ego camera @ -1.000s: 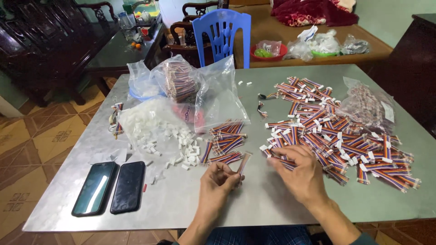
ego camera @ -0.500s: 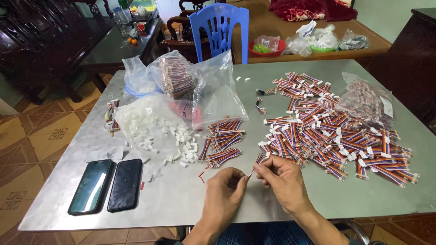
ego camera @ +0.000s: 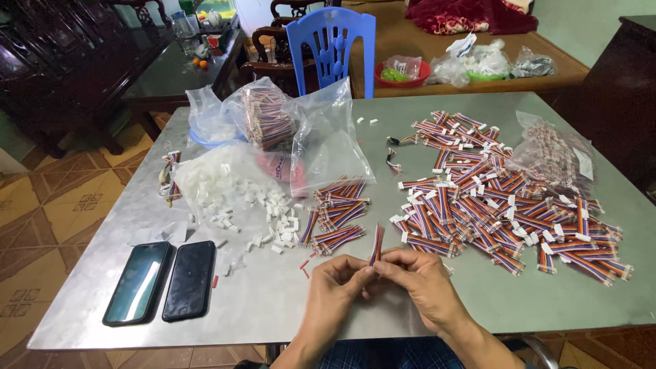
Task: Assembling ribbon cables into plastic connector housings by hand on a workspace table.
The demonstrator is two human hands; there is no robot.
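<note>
Behind fingers (ego camera: 355, 272): clear bags (ego camera: 321, 130) (bulging)

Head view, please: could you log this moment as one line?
left hand: pinches wire bundle | right hand: pinches same bundle | near: white plugs, finished wires, two phones

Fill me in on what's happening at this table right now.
A person sits at a grey metal table, both hands raised together over its near edge. The left hand and right hand pinch a short multicoloured ribbon cable between their fingertips, its free end pointing up. A big pile of cables with white connectors lies to the right, a smaller batch of bare cables sits ahead, and loose white connectors spill from a plastic bag. Two phones lie at the left.
</note>
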